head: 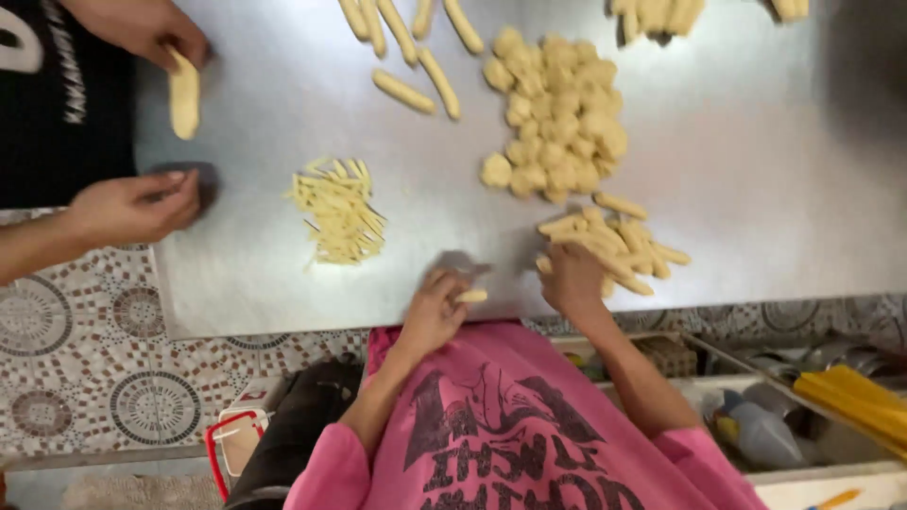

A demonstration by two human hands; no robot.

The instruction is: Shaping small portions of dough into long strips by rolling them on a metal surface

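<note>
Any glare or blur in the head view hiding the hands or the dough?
Head view: soft overall blur, printed shirt letters smeared; steel table shows mild even sheen, no hard glare; left hand holding a dough piece and right hand cast faint shadows; top-right corner dims.

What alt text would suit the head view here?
Seen from above, the left hand holds a small dough piece at a metal table's edge while the right hand rests on a pile of dough sticks. Another person's hands shape dough at left.

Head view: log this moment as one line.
left hand: holds small dough piece | right hand: on dough stick pile | surface: metal table | co-worker's hand: holds dough roll
</note>
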